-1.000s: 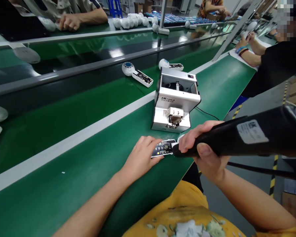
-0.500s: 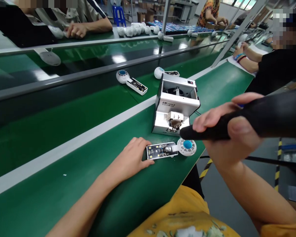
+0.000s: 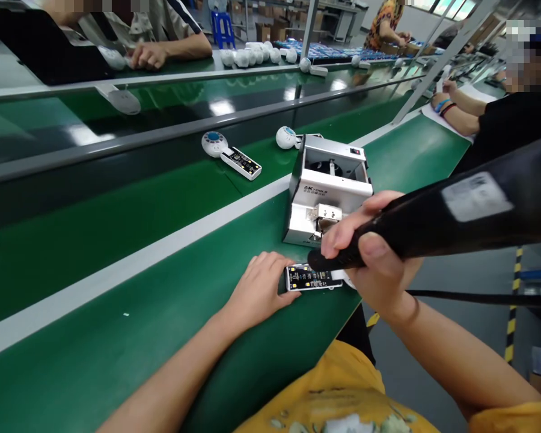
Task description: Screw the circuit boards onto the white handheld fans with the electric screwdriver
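1. The electric screwdriver ran off the right edge, and its label was too blurred to read.
2. The right hand mostly hid the round white part beyond the circuit board.
3. The board's print was too small to read.
4. The head of the person at right was blurred.

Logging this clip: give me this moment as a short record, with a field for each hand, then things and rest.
left hand: lying on the end of a circuit board
right hand: gripping a black electric screwdriver, its tip at the board, contact unclear
things: the board joins a white round unit, mostly hidden by the right hand; a 6K Tools screw feeder stands just beyond
rest: green assembly belt under the hands; two more white units with boards on the belt beyond the white rail
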Motion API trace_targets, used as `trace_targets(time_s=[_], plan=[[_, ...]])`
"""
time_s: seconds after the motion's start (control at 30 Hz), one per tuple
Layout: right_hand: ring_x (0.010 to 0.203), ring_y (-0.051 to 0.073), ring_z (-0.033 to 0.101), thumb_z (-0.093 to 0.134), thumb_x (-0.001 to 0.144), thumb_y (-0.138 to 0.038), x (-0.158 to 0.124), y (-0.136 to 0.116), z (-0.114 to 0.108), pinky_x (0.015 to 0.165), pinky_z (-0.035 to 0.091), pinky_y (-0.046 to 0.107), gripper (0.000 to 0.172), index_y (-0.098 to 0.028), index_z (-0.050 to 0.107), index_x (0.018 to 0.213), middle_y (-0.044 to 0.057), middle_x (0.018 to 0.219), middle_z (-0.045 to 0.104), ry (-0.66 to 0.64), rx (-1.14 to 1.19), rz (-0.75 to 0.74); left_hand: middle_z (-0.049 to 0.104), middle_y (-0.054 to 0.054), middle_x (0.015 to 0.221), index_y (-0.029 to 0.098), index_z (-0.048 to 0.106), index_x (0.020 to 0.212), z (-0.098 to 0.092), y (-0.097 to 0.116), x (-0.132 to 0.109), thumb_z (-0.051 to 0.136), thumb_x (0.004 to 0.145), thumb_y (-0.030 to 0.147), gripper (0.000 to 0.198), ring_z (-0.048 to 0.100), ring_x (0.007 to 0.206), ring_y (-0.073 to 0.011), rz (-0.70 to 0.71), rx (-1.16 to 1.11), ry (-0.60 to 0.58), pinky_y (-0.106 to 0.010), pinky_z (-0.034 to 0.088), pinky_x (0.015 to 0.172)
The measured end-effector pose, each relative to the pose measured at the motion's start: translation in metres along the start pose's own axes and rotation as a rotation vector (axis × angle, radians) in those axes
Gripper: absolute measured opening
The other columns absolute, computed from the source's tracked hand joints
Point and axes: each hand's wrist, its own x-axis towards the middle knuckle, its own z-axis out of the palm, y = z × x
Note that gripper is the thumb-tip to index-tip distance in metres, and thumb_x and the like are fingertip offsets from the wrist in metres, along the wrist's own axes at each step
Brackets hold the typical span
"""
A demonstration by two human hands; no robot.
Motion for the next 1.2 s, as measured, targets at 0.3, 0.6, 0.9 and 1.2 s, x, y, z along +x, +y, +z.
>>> trace_targets(time_s=[0.3, 0.6, 0.9, 1.2], plan=[[0.059, 0.018, 0.065, 0.067, 0.093, -0.033, -0.016, 0.029, 0.01, 0.062, 0.057, 0.037, 0.025, -0.027, 0.051, 0.111, -0.004, 0.071, 0.066, -0.045, -0.045, 0.025, 0.066, -0.006, 0.109, 0.021, 0.057, 0.115, 0.002, 0.001, -0.001, 0.081, 0.08, 0.034, 0.045, 0.059, 0.102, -0.0288, 0.016, 0.018, 0.025, -0.044, 0.047, 0.087], [0.048, 0.016, 0.059, 0.072, 0.085, -0.03, -0.006, 0.035, 0.023, 0.049, 0.05, 0.033, 0.027, -0.026, 0.053, 0.103, -0.006, 0.063, 0.064, -0.092, -0.086, 0.053, 0.065, -0.009, 0.122, 0.021, 0.058, 0.119, 0.005, -0.002, -0.001, 0.081, 0.081, 0.036, 0.048, 0.058, 0.11, -0.0315, 0.026, 0.023, 0.008, -0.047, 0.047, 0.091], [0.048, 0.018, 0.058, 0.073, 0.08, -0.022, 0.022, -0.018, -0.007, 0.049, 0.05, 0.037, 0.025, -0.023, 0.059, 0.101, -0.003, 0.065, 0.067, 0.152, -0.012, -0.206, 0.067, -0.005, 0.118, 0.024, 0.058, 0.124, -0.001, 0.002, 0.0, 0.078, 0.083, 0.032, 0.046, 0.058, 0.107, -0.0284, 0.026, 0.007, -0.02, -0.043, 0.044, 0.09], [0.045, 0.017, 0.055, 0.073, 0.08, -0.032, 0.034, 0.001, -0.008, 0.047, 0.051, 0.036, 0.024, -0.027, 0.055, 0.095, -0.008, 0.059, 0.058, 0.214, -0.099, -0.205, 0.067, -0.005, 0.125, 0.023, 0.06, 0.125, -0.001, 0.001, 0.001, 0.078, 0.084, 0.033, 0.045, 0.057, 0.111, -0.0285, 0.02, 0.012, -0.035, -0.044, 0.043, 0.093]])
